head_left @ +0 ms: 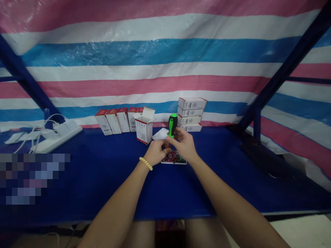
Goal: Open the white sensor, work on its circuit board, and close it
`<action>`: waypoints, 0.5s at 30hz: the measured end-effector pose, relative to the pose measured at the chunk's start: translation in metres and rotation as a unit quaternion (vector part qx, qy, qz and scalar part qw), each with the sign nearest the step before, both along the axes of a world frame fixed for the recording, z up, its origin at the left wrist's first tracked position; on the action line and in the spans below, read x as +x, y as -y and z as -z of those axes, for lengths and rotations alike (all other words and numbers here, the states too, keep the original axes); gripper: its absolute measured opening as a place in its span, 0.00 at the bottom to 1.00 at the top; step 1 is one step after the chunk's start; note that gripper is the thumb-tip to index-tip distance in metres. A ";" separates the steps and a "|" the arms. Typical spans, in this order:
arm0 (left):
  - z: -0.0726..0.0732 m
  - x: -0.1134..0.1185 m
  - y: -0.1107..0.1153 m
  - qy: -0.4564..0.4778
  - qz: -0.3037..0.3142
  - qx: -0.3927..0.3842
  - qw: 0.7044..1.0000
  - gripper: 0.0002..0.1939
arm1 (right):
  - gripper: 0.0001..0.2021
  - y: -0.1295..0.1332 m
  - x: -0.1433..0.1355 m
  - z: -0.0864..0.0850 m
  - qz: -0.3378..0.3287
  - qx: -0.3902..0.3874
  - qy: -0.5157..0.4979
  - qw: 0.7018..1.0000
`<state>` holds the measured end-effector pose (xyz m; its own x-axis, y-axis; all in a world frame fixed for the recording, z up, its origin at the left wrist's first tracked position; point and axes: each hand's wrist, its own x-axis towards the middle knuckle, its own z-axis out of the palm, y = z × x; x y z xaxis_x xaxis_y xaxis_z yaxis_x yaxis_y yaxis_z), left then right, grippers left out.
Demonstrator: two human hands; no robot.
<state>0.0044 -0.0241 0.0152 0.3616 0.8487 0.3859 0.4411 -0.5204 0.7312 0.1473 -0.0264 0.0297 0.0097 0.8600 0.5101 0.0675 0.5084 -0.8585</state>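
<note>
A screwdriver (172, 125) with a black and green handle stands nearly upright over a small white-edged device. My right hand (184, 143) is closed around the lower part of that handle. The device's red circuit board (172, 157) faces up, with a green part at its right end. My left hand (157, 151), below a yellow bracelet (146, 163), has its thumb and fingers drawn together at the screwdriver's shaft, just above the board. What those fingertips pinch is hidden, and so is the screwdriver's tip.
Behind my hands lie an open white box (144, 129) and a crumpled white piece (159, 134). Several red-and-white boxes (113, 121) stand left of them; more boxes are stacked (191, 113) at right. A power strip (58, 139) with cables lies on the blue table (103, 179).
</note>
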 end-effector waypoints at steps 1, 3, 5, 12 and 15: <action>0.000 0.001 0.001 0.002 -0.003 0.003 1.000 0.07 | 0.20 0.000 0.000 0.000 0.000 -0.005 0.000 1.000; 0.000 0.002 0.001 0.007 -0.008 -0.004 1.000 0.08 | 0.20 0.000 0.000 0.001 -0.008 -0.013 -0.001 1.000; 0.001 0.001 0.000 0.021 -0.002 -0.025 0.999 0.09 | 0.20 0.000 0.001 0.000 -0.033 -0.023 -0.010 0.999; 0.005 -0.005 -0.005 0.122 0.125 -0.108 0.979 0.13 | 0.24 -0.002 0.006 -0.002 -0.141 -0.073 -0.041 0.986; 0.009 -0.003 -0.007 0.136 0.129 -0.129 0.974 0.11 | 0.25 -0.002 0.005 -0.001 -0.144 -0.079 -0.038 0.986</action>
